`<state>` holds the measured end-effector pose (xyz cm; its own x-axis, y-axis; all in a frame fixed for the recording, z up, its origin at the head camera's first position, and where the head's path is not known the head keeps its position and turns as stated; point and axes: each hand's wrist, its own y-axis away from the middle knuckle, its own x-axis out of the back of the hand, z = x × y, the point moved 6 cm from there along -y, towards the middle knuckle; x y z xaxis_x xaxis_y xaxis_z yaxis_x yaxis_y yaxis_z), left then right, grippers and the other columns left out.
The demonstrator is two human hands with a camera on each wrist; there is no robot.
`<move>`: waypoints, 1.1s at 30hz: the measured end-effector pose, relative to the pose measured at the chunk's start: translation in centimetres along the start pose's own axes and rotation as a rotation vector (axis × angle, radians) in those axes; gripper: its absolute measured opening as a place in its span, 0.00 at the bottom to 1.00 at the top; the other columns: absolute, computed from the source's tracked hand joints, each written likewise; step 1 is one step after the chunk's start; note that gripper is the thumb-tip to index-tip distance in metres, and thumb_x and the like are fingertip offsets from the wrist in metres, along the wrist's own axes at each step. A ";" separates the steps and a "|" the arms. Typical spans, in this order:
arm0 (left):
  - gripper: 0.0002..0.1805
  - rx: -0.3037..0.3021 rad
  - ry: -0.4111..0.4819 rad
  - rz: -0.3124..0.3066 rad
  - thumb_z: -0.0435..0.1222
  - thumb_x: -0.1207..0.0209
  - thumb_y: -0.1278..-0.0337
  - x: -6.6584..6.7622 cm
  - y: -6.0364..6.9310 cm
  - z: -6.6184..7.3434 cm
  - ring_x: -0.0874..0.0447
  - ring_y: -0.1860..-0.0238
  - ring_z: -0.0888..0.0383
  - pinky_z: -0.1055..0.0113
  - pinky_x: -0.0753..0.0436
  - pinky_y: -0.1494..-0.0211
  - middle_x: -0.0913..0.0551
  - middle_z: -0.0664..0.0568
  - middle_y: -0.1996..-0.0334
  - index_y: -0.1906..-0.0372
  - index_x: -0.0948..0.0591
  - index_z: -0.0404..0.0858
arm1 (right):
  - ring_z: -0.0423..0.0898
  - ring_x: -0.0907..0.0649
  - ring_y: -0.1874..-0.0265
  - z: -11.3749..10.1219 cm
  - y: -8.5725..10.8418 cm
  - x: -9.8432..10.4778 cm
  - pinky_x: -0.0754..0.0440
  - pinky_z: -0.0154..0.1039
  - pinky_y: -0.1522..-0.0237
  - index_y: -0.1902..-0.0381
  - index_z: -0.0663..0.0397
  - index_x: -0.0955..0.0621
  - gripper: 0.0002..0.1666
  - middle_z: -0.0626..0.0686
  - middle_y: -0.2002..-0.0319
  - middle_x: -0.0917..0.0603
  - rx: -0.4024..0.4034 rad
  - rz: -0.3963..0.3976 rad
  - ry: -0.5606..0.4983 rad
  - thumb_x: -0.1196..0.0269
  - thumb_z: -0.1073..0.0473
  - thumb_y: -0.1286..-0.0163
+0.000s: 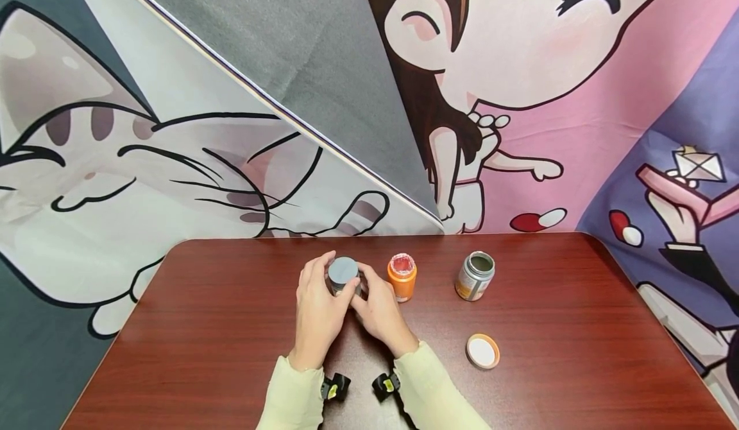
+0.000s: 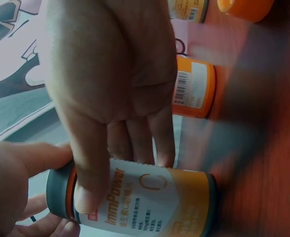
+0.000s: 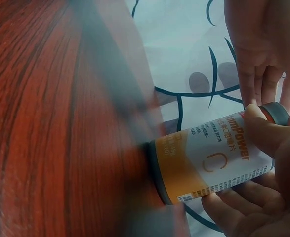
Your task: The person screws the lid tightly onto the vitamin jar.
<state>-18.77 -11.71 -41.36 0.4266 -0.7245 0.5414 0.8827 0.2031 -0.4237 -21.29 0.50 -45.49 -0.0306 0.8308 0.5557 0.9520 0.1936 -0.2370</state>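
Observation:
A vitamin bottle [image 2: 145, 197] with a white and orange label reading "ImmPower" stands upright on the table, capped by a grey lid [image 1: 343, 269]. A thin orange ring shows just under that lid in the left wrist view. My left hand [image 1: 319, 308] grips the lid, thumb on the near side and fingers around the far side. Around the upper body of the bottle curls my right hand [image 1: 381, 308], its thumb pressed on the label and its fingers behind. In the right wrist view the hands cover part of the lid [image 3: 275, 113].
Right of my hands stands an uncapped orange bottle [image 1: 401, 282] with a ragged white rim. Farther right is an open bottle [image 1: 475, 279] with a grey mouth. An orange-rimmed lid [image 1: 482, 352] lies white inside up on the wooden table [image 1: 231, 334]. A cartoon-printed backdrop [image 1: 323, 96] rises behind.

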 end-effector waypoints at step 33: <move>0.36 0.007 0.008 0.037 0.39 0.23 0.54 0.1 0.2 -0.1 0.22 0.50 0.48 0.52 0.23 0.48 0.20 0.43 0.48 0.38 0.23 0.36 | 0.50 0.17 0.46 0.0 -0.1 0.0 0.20 0.49 0.46 0.35 0.55 0.25 0.28 0.55 0.45 0.15 -0.024 -0.010 -0.008 0.35 0.60 0.32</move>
<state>-18.61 -11.82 -41.45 0.4575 -0.7217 0.5195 0.8678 0.2348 -0.4380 -21.38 0.48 -45.53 -0.0422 0.8331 0.5516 0.9587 0.1891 -0.2122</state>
